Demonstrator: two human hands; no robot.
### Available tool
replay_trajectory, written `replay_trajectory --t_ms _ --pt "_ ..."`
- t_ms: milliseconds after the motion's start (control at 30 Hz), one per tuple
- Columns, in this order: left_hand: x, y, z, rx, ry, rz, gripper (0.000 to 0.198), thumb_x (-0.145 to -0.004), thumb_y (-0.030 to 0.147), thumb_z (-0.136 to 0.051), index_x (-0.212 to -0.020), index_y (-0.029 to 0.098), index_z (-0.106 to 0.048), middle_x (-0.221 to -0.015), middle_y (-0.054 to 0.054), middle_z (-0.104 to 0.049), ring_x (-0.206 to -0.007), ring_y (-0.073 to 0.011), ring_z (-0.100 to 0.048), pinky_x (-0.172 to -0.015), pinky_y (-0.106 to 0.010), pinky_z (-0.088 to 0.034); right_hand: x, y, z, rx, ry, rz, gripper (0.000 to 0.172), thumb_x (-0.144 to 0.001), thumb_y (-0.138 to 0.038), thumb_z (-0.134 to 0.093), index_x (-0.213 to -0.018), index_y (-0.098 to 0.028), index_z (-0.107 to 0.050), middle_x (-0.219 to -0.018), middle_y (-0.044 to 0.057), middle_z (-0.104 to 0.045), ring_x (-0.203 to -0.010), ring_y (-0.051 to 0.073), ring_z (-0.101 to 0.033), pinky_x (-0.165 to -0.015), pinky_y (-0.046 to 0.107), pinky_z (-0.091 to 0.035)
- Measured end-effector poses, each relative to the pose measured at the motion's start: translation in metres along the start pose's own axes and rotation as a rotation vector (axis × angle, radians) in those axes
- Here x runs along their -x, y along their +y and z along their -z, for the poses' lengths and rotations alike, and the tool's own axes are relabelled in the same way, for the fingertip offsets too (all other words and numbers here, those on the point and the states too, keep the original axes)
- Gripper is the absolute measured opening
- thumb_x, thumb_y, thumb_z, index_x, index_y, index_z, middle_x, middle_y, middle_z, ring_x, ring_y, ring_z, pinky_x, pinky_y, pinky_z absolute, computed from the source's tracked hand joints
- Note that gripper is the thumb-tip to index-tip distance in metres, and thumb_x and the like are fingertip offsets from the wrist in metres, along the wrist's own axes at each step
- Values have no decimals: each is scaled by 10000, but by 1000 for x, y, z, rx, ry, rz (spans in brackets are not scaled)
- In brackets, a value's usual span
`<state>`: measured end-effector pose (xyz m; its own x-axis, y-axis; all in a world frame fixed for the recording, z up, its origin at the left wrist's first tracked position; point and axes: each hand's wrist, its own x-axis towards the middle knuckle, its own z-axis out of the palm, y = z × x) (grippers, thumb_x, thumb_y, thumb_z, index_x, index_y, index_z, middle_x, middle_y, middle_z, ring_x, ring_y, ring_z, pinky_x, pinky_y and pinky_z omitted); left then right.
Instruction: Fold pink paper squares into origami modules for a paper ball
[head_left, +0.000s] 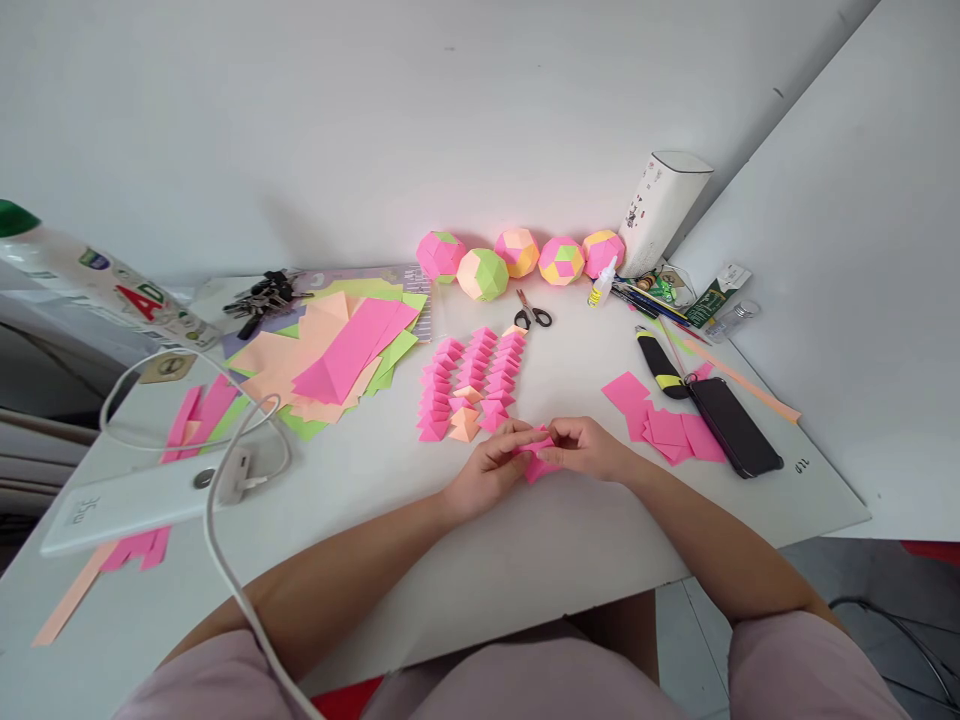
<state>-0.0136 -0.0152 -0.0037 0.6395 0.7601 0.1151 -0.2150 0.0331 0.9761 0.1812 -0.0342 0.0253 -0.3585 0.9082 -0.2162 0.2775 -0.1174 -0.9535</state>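
A small pink square of paper (pixel 534 468) is held between my two hands, partly folded and partly hidden by the fingers. My left hand (pixel 495 465) grips its left side with bent fingers. On its right side my right hand (pixel 583 447) pinches the paper between thumb and fingers. Just beyond the hands, folded paper units (pixel 474 380), mostly pink with a few peach ones, stand in three rows. Flat pink paper squares (pixel 664 428) lie loosely overlapped to the right of my right hand.
Several multicoloured paper balls (pixel 482 275) line the wall behind scissors (pixel 531 312) and a glue bottle (pixel 601 284). A paper cutter knife (pixel 661 362) and black phone (pixel 735 425) lie right. Paper sheets (pixel 330 350), a power bank (pixel 142 497) and its cable occupy the left.
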Motion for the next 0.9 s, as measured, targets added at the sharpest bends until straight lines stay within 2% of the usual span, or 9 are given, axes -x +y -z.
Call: replay_trajectory --t_ms 167,300,433,633,900 --pt "0 2 -3 24 5 13 299 -840 272 -586 -1128 313 -654 -964 -49 -525 -901 -163 -533 -747 -297 -480 1 -1 0 29 4 1 304 -773 -407 -626 -650 -154 -509 -602 -44 -407 -550 78 -356 -499 217 -291" --pt "1 -1 -3 29 82 74 296 -821 303 -610 -1111 267 -648 -974 -44 -559 -884 -163 -551 -749 -307 -486 1 -4 1 12 27 6 253 -765 -388 -642 -712 -149 -579 -670 -15 -507 -600 97 -443 -540 229 -355" --pt "0 0 -4 -13 141 127 301 -800 332 -631 -1081 226 -653 -970 -51 -589 -879 -172 -563 -773 -328 -488 1 -5 2 16 112 20 243 -730 -392 -685 -746 -159 -620 -738 7 -571 -672 126 -513 -612 254 -419" --pt "-1 1 -5 -155 135 78 267 -826 330 -592 -1050 218 -683 -857 -49 -599 -782 -160 -543 -705 -295 -461 2 -7 2 33 189 90 220 -723 -378 -698 -725 -171 -622 -759 14 -583 -713 139 -534 -682 283 -452" --pt "0 1 -4 -234 97 48 285 -856 352 -539 -1064 226 -688 -786 -38 -587 -697 -142 -507 -643 -269 -425 0 -7 0 -23 204 84 264 -693 -395 -722 -798 -173 -624 -789 25 -620 -728 144 -564 -682 282 -471"
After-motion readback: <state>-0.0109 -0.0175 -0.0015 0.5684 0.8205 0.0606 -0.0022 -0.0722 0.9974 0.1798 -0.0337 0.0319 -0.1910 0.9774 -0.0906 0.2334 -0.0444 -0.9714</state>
